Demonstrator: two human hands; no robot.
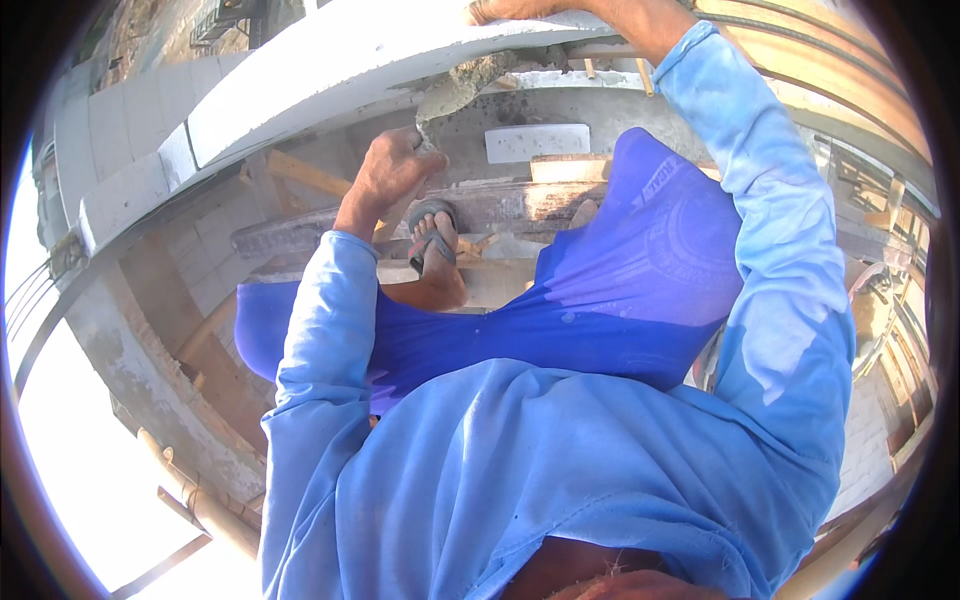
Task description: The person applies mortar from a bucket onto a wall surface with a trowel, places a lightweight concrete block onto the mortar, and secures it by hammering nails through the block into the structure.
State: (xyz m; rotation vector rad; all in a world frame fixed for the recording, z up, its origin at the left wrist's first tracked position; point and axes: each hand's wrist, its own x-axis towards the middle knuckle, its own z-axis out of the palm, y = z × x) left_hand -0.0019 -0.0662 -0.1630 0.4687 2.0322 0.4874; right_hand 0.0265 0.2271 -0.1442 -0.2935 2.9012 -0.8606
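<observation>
My left hand [394, 172] is closed round the handle end of a trowel [447, 98], in front of a row of white blocks [300, 85]. Grey wet mortar [483, 70] lies on the trowel's far part, close against the near side of the blocks. The handle itself is hidden in my fist. At the upper edge, my right hand [520, 9] rests on top of the white blocks, with its fingers stretched to the left. The picture's edge cuts off part of that hand, and nothing shows in it.
A small white slab [538, 143] stands against the grey wall below the blocks. My sandalled foot [436, 238] is by a worn wooden plank [330, 226]. Bamboo poles [195, 495] lie at the lower left. Dark reinforcing bars [815, 48] run along the upper right.
</observation>
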